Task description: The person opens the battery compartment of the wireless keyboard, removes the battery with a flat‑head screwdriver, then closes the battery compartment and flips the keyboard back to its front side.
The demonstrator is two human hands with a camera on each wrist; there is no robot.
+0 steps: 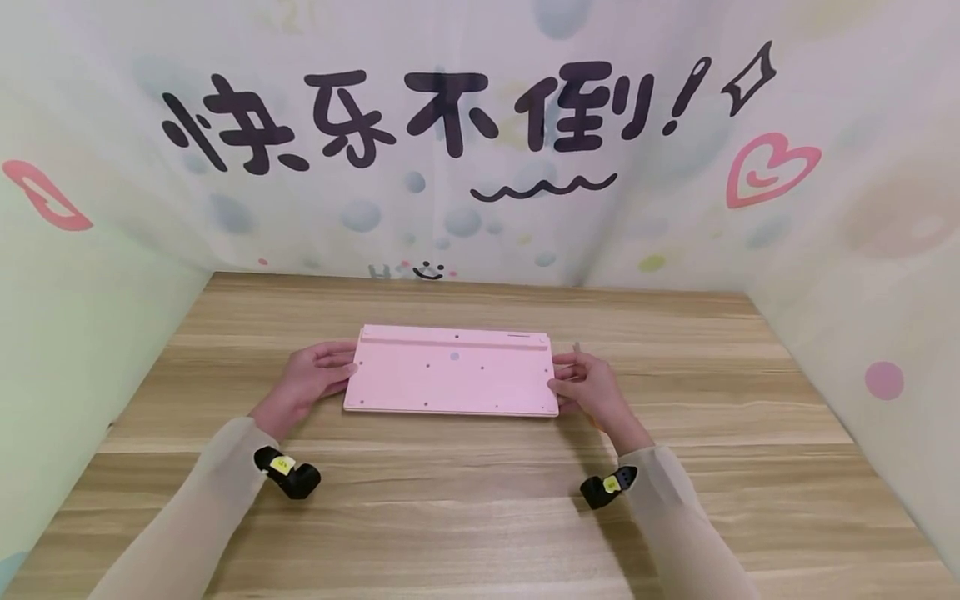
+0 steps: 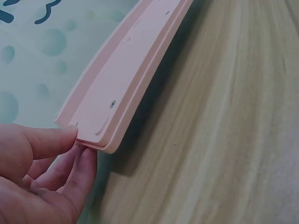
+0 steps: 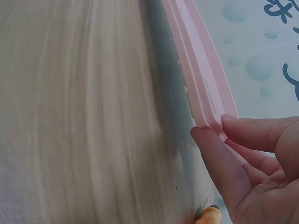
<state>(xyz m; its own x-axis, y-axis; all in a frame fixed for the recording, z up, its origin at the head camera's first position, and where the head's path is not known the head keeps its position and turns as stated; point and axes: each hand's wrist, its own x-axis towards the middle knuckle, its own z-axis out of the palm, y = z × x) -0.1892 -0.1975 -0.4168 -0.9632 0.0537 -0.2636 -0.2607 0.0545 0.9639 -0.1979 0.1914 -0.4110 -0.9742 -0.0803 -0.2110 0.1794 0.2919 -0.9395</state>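
A pink keyboard (image 1: 453, 379) is held with its underside up, showing small screws and a raised ridge along its far edge. My left hand (image 1: 315, 377) pinches its left end, thumb on the underside and fingers beneath. At the other end, my right hand (image 1: 592, 387) pinches it between thumb and fingers. In the left wrist view, the keyboard (image 2: 112, 88) stands above the table, with a shadow under it. The right wrist view shows the keyboard's edge (image 3: 198, 88) between thumb and fingertips. The key side faces down and is hidden.
Under my right hand lies a small orange object (image 3: 210, 215), mostly hidden. The wood-grain table (image 1: 450, 517) ends at a printed cloth backdrop (image 1: 450, 225) at the back, with pale side walls left and right. A black camera sits on each wrist.
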